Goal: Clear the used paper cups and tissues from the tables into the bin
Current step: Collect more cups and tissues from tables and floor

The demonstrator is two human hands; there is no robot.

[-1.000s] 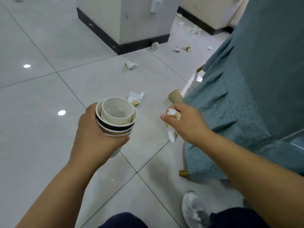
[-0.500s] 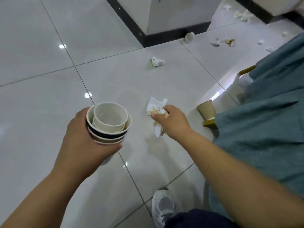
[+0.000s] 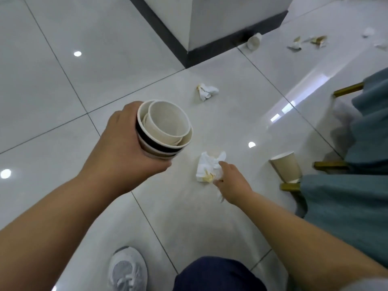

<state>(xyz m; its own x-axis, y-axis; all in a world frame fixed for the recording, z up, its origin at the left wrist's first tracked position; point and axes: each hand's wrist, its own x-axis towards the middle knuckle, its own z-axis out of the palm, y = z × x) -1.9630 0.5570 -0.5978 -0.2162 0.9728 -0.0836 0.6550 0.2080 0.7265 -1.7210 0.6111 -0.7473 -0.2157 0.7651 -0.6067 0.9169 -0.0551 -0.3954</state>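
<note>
My left hand (image 3: 126, 148) is closed around a stack of nested paper cups (image 3: 165, 127), white and beige with dark bands, held upright above the floor. My right hand (image 3: 233, 181) is low at the floor tiles, its fingers pinching a crumpled, yellow-stained tissue (image 3: 206, 166) that lies there. A strip of another white tissue pokes out under the same palm. A brown paper cup (image 3: 286, 166) lies tipped on the floor to the right, against a gold chair leg. Farther off lies a second crumpled tissue (image 3: 206, 91).
A white pillar with a dark base (image 3: 220, 22) stands ahead, with a white cup (image 3: 254, 42) lying at its corner. More paper scraps (image 3: 308, 42) litter the far right floor. Chairs with teal covers (image 3: 357, 196) crowd the right side. My shoe (image 3: 127, 269) is below.
My right hand, with a tissue in it, has gone down and forward to the stained tissue on the floor. I have stepped and bent closer. The cup stack stays in my left hand.
</note>
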